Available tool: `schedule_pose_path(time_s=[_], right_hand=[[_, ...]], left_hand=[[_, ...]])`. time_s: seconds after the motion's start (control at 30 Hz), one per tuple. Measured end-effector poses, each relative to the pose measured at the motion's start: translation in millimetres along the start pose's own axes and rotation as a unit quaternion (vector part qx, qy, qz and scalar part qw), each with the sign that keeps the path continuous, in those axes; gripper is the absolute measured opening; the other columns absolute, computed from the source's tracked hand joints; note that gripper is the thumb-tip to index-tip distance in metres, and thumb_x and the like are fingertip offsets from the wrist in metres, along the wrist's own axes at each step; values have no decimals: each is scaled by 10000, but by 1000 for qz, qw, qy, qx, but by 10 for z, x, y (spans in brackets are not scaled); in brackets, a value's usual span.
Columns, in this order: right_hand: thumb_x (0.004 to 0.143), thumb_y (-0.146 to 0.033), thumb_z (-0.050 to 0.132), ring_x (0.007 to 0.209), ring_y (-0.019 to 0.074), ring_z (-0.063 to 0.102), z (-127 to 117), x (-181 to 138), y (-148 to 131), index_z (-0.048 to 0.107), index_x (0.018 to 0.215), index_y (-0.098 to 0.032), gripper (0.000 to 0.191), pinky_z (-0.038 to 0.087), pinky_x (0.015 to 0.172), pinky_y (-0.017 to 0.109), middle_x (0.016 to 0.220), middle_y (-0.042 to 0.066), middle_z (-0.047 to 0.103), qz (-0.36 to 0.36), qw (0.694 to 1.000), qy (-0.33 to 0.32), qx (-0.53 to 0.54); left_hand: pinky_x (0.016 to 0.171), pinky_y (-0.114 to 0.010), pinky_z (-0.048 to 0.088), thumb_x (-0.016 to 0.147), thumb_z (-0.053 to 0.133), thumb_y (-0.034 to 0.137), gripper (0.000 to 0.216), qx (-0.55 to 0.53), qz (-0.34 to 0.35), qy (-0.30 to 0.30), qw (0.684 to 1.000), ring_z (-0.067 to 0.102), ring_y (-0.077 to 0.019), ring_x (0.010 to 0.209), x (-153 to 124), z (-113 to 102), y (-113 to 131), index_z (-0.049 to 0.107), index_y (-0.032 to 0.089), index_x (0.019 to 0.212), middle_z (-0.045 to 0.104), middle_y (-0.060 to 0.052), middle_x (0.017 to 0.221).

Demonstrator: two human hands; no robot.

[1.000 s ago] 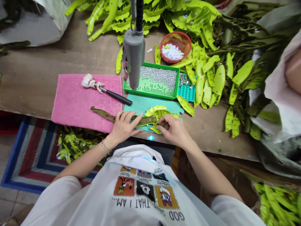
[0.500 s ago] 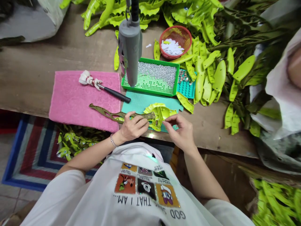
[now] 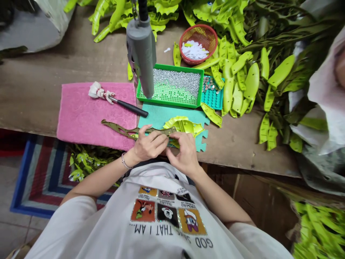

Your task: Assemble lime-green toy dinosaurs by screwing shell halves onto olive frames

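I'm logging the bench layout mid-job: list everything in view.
pink towel: one, pink, left
teal mat: one, teal, centre front
green tray: one, green, behind teal mat
silver screws: many, silver, in green tray
driver: one, grey, hanging over green tray
tool: one, black handle, white head, on pink towel
red basket: one, red, rear
white pieces: several, white, in red basket
lime parts: many, lime, piled right and rear
olive strip: one, olive, across pink towel and teal mat
lime shell: one, lime, on teal mat
left hand: grips olive strip
right hand: pinches lime shell
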State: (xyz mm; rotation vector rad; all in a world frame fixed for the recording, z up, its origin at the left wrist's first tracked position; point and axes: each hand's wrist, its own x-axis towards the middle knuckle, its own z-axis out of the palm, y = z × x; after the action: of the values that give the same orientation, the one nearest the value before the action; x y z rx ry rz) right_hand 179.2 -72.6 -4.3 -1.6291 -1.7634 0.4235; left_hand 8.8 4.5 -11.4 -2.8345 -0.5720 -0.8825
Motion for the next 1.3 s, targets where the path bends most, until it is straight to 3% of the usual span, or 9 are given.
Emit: schedule_pose_path(time_s=[0.2, 0.4, 0.7, 0.9, 1.07, 1.2, 1.3], right_hand=[[812, -251, 596, 872, 265, 560, 84, 5, -19, 565, 1127, -209, 319, 381, 762, 417, 1003, 82, 697, 55, 997, -4, -53], [817, -226, 570, 867, 270, 556, 112, 43, -8, 552, 1161, -201, 346, 360, 754, 418, 983, 82, 704, 60, 996, 4, -65], [748, -137, 540, 856, 273, 574, 31, -3, 33, 540, 1144, -209, 402, 394, 789, 436, 880, 62, 687, 101, 994, 4, -34], [879, -212, 559, 876, 249, 665, -114, -30, 130, 551, 1084, -238, 207, 442, 848, 436, 937, 60, 721, 112, 993, -3, 36], [896, -211, 555, 851, 230, 680, -89, -63, 192, 569, 1028, -240, 136, 462, 813, 405, 883, 41, 723, 98, 995, 22, 17], [880, -187, 539, 850, 235, 670, -52, -90, 214, 561, 1044, -232, 171, 447, 792, 405, 881, 51, 717, 72, 997, 27, -21], [872, -176, 536, 812, 227, 659, -22, -96, 216, 550, 1060, -226, 195, 438, 777, 396, 854, 42, 706, 60, 997, 39, -37]], left_hand=[[1069, -498, 328, 939, 540, 122, 215, -65, -38, -56, 996, 691, -150, 884, -63, 51, -42, 678, 262, 1026, 763, 24, 921], [1067, -483, 326, 938, 552, 111, 194, -45, -17, 6, 999, 684, -131, 821, -24, 90, -33, 676, 247, 1000, 761, 33, 882], [1124, -551, 273, 941, 547, 131, 218, -89, -50, -33, 994, 673, -133, 849, -42, 153, -20, 685, 288, 1003, 756, 40, 897], [1114, -509, 283, 938, 557, 114, 193, -52, -7, 10, 999, 664, -123, 806, 8, 198, 2, 680, 262, 965, 760, 55, 878], [1094, -497, 300, 919, 568, 101, 233, -101, -27, -30, 994, 663, -130, 832, -36, 242, 19, 680, 272, 1030, 763, 29, 924], [1098, -527, 311, 923, 569, 161, 190, -76, -53, -53, 994, 671, -149, 817, -50, 248, 36, 690, 274, 1015, 765, 10, 917], [1098, -536, 310, 923, 561, 172, 172, -70, -70, -40, 994, 670, -162, 830, -25, 231, 55, 696, 258, 986, 760, -6, 908]])
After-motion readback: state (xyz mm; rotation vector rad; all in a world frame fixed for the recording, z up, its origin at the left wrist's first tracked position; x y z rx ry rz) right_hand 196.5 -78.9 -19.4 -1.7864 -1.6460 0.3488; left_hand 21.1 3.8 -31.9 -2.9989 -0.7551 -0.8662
